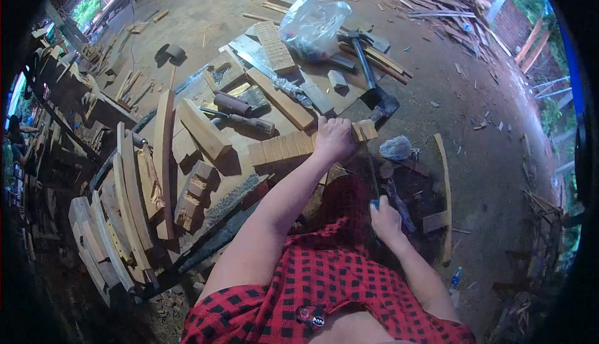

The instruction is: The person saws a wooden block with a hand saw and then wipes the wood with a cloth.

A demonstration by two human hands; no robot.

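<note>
Around you, the dusty floor (424, 75) is strewn with offcuts and runs out to a scrap wood pile (430, 7), with greenery past the edges; the dark round border cuts all of it off. Timber hides most of your worktop (234, 200), whose near edge shows as a speckled strip. Long curved timbers (128, 200) crowd its left side. A clear plastic bag (316, 24) sits at the far side, its contents blurred, with a hammer (363, 63) just beside it. The grooved wooden block (281, 149) lies at the near right of the worktop, its middle covered by your left hand (335, 139), which is clamped over it. Your right hand (385, 222) is closed round a blue-handled saw (374, 178), hiding most of the handle; you cannot tell whether its thin, dim blade touches the block. Both your 2 wrists are bare.
</note>
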